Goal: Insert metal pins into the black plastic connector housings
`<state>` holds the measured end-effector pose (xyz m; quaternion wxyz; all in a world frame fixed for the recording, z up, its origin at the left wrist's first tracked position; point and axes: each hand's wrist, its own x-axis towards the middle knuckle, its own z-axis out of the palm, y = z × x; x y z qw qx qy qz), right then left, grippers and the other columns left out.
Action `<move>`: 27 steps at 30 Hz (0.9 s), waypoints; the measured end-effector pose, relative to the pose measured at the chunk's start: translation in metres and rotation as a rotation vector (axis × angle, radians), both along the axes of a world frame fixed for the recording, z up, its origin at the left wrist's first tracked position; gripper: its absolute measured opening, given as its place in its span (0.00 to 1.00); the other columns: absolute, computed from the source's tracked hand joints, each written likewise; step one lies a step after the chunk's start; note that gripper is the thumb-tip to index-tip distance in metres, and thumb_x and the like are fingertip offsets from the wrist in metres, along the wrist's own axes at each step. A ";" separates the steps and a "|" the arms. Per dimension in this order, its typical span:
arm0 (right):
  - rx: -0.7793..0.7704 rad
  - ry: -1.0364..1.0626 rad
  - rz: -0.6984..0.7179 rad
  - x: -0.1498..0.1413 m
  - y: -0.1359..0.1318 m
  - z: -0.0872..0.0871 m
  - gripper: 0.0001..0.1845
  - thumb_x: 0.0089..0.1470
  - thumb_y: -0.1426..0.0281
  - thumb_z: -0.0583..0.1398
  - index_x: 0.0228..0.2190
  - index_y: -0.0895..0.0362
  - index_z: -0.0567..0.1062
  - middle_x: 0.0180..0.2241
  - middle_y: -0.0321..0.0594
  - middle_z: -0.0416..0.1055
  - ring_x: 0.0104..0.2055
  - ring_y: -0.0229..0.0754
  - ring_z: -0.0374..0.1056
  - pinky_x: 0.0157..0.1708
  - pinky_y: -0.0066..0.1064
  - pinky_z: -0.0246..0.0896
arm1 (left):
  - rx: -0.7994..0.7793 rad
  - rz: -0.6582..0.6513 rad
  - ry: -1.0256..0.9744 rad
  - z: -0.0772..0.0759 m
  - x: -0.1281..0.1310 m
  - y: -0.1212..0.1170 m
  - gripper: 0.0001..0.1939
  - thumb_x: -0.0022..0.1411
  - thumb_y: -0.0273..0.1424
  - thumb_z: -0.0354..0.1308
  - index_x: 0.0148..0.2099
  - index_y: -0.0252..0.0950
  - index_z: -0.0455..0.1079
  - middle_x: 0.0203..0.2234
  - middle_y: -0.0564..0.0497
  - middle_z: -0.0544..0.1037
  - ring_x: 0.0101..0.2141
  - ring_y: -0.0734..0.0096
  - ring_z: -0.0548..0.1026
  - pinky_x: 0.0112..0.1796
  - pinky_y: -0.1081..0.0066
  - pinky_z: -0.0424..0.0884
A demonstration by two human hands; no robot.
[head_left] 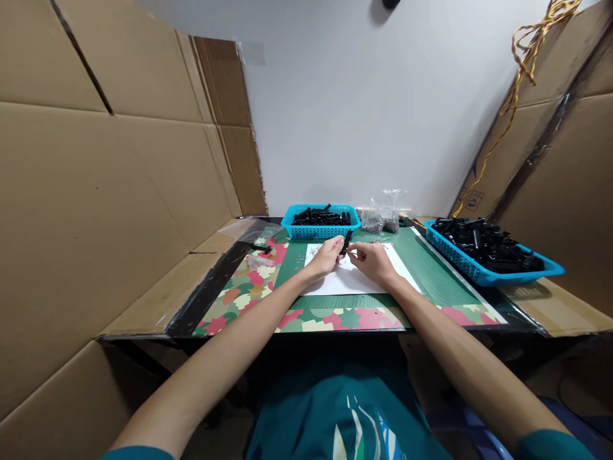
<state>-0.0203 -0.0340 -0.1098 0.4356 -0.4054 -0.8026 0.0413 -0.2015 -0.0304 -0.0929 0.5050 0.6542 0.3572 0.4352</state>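
Note:
My left hand pinches a small black plastic part and holds it upright over a white sheet of paper on the green mat. My right hand is closed in a pinch right beside that part, fingertips touching or nearly touching it; whatever tiny piece it holds is too small to make out. Both forearms reach in from the bottom of the view.
A blue basket of black parts stands at the back centre. A second blue basket full of black parts sits at the right. Clear plastic bags lie between them. Cardboard walls enclose both sides. A small bag lies at left.

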 end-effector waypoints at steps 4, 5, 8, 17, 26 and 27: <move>0.003 -0.036 -0.008 0.001 0.000 0.000 0.13 0.54 0.77 0.63 0.37 0.56 0.86 0.19 0.32 0.71 0.21 0.35 0.59 0.29 0.26 0.53 | 0.033 0.006 0.029 0.001 0.001 0.000 0.23 0.69 0.52 0.58 0.34 0.39 0.59 0.23 0.58 0.61 0.21 0.77 0.56 0.20 0.78 0.51; 0.006 -0.045 -0.008 0.001 0.000 0.001 0.12 0.55 0.77 0.63 0.38 0.56 0.86 0.20 0.33 0.72 0.21 0.35 0.60 0.30 0.27 0.53 | 0.043 0.008 0.032 0.002 0.001 0.000 0.23 0.69 0.52 0.58 0.34 0.38 0.59 0.23 0.58 0.61 0.21 0.77 0.57 0.21 0.78 0.51; 0.010 -0.072 0.005 0.002 -0.001 0.002 0.11 0.59 0.74 0.63 0.38 0.55 0.87 0.21 0.35 0.75 0.22 0.36 0.62 0.30 0.27 0.53 | 0.033 0.004 0.036 0.003 0.000 -0.002 0.23 0.69 0.51 0.58 0.34 0.38 0.59 0.22 0.58 0.60 0.21 0.78 0.56 0.20 0.79 0.50; -0.038 -0.004 0.081 0.002 -0.002 0.004 0.08 0.62 0.69 0.66 0.38 0.53 0.88 0.32 0.41 0.84 0.25 0.39 0.68 0.31 0.29 0.58 | -0.171 0.018 0.066 0.012 -0.004 -0.004 0.21 0.69 0.48 0.60 0.33 0.37 0.64 0.18 0.62 0.54 0.15 0.83 0.48 0.17 0.79 0.42; -0.119 0.105 0.147 0.002 0.000 0.000 0.13 0.63 0.62 0.65 0.35 0.56 0.88 0.26 0.40 0.80 0.24 0.38 0.62 0.29 0.29 0.56 | -0.366 0.007 0.048 0.017 -0.007 -0.008 0.20 0.72 0.46 0.59 0.33 0.37 0.64 0.17 0.64 0.49 0.13 0.85 0.45 0.17 0.79 0.40; -0.122 0.111 0.151 0.002 0.000 0.000 0.13 0.62 0.62 0.65 0.35 0.56 0.88 0.26 0.40 0.80 0.24 0.38 0.62 0.29 0.29 0.55 | -0.372 0.010 0.052 0.017 -0.006 -0.008 0.20 0.72 0.46 0.58 0.33 0.37 0.64 0.17 0.64 0.49 0.13 0.84 0.45 0.17 0.79 0.40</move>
